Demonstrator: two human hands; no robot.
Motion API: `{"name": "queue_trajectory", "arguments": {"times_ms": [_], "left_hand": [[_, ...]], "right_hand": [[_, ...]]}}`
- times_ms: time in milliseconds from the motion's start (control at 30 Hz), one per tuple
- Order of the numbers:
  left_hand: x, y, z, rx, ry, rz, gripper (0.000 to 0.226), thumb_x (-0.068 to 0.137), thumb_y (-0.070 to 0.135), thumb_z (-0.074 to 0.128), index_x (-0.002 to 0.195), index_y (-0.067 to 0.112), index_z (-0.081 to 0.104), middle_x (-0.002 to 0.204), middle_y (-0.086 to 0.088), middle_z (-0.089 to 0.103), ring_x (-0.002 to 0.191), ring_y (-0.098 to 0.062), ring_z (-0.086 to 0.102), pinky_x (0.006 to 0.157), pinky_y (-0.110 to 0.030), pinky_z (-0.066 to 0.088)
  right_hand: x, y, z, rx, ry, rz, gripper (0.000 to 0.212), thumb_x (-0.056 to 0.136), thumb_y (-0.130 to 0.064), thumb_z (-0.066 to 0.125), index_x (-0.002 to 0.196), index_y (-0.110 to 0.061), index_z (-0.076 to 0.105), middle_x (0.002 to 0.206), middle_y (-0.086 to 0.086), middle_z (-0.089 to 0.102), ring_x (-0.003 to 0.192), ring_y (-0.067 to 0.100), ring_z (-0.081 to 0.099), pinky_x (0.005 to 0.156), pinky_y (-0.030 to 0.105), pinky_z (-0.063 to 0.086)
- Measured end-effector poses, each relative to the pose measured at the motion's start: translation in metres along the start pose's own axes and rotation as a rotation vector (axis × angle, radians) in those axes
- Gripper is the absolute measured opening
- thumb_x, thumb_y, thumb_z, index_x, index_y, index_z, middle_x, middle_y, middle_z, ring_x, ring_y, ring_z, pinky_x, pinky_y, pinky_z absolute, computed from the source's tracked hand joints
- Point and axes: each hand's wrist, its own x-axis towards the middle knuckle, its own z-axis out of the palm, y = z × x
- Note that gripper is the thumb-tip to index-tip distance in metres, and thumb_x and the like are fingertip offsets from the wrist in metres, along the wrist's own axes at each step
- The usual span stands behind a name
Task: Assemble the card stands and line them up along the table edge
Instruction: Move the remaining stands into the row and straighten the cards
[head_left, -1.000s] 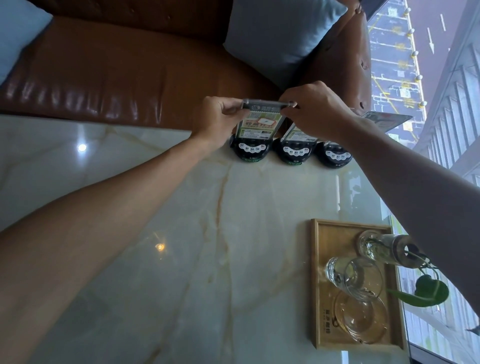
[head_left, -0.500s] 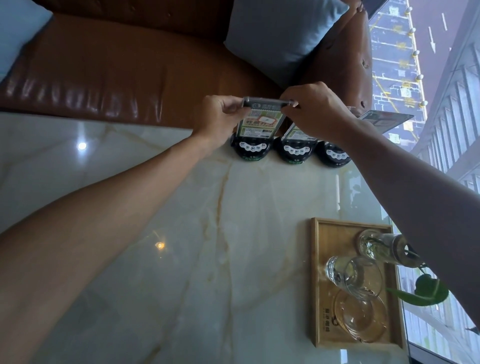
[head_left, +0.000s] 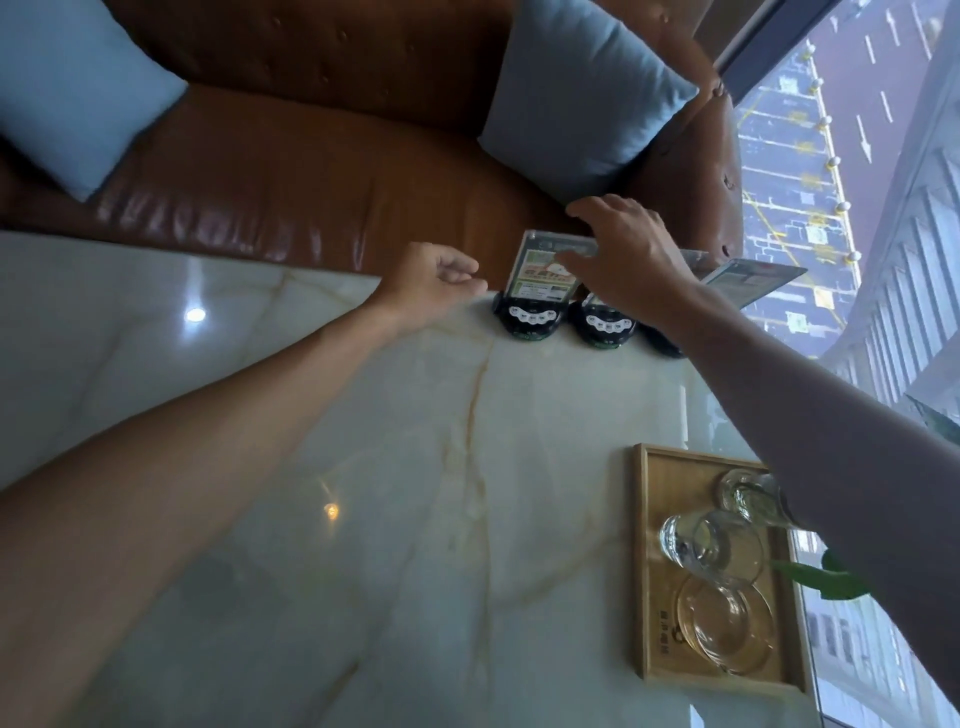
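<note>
Three card stands with round black bases line the far edge of the marble table (head_left: 363, 467). The left stand (head_left: 527, 321) holds an upright clear card (head_left: 540, 278) with green and orange print. The middle stand (head_left: 602, 328) is partly behind my right hand, and my right forearm hides most of the right stand (head_left: 670, 347), whose card (head_left: 748, 280) leans out to the right. My right hand (head_left: 623, 254) spreads its fingers over the top right of the left card and grips nothing. My left hand (head_left: 436, 283) is loosely curled and empty, just left of that stand.
A wooden tray (head_left: 643, 561) at the right front carries glass cups (head_left: 706, 540), a glass saucer (head_left: 727, 629) and a green leaf. A brown leather sofa (head_left: 311, 182) with blue cushions (head_left: 582, 104) sits just past the far edge. A window runs along the right side.
Both hands have let go of the left card's top edge. My left hand drew back to the left and curled; my right hand opened and now spreads over the card.
</note>
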Motion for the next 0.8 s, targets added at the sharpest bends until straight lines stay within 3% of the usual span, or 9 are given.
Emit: {"name": "queue_trajectory", "arguments": {"times_ms": [167,300,400,600,800], "left_hand": [[-0.069,-0.018,-0.067,0.108,-0.006,0.003,0.034,0.084,0.027,0.078,0.113,0.012,0.071,0.103,-0.001,0.071,0.091,-0.005,0.064,0.077,-0.015,0.044],[-0.134,-0.035,-0.128,0.124,0.09,-0.041,0.038,0.083,0.033,0.078,0.116,0.015,0.072,0.111,0.0,0.073,0.1,-0.008,0.067,0.091,-0.024,0.05],[-0.186,-0.051,-0.174,0.108,0.179,-0.039,0.038,0.084,0.036,0.076,0.116,0.016,0.073,0.112,0.002,0.074,0.104,-0.008,0.068,0.097,-0.03,0.053],[-0.283,-0.094,-0.252,0.051,0.443,-0.099,0.031,0.084,0.034,0.075,0.111,0.018,0.073,0.098,0.006,0.074,0.092,-0.001,0.069,0.08,-0.016,0.05],[-0.364,-0.158,-0.286,-0.02,0.609,-0.221,0.035,0.08,0.033,0.078,0.111,0.018,0.074,0.101,0.002,0.075,0.095,-0.007,0.071,0.089,-0.025,0.054]], "right_hand": [[-0.026,-0.093,0.011,0.078,0.026,-0.074,0.047,0.085,-0.036,0.068,0.126,-0.014,0.061,0.124,0.014,0.062,0.116,0.038,0.056,0.099,0.045,0.044],[-0.055,-0.175,0.031,0.248,-0.117,-0.135,0.072,0.08,-0.047,0.076,0.141,-0.019,0.049,0.137,0.01,0.054,0.125,0.034,0.053,0.103,0.046,0.046],[-0.074,-0.234,0.046,0.337,-0.194,-0.197,0.082,0.081,-0.045,0.079,0.148,-0.013,0.042,0.146,0.011,0.047,0.133,0.03,0.047,0.109,0.037,0.039],[-0.109,-0.338,0.077,0.392,-0.341,-0.292,0.093,0.082,-0.049,0.077,0.155,-0.02,0.029,0.157,0.006,0.035,0.14,0.024,0.041,0.111,0.034,0.035],[-0.13,-0.406,0.111,0.389,-0.435,-0.35,0.086,0.085,-0.038,0.077,0.154,-0.019,0.03,0.154,0.008,0.039,0.134,0.024,0.047,0.109,0.034,0.039]]}}
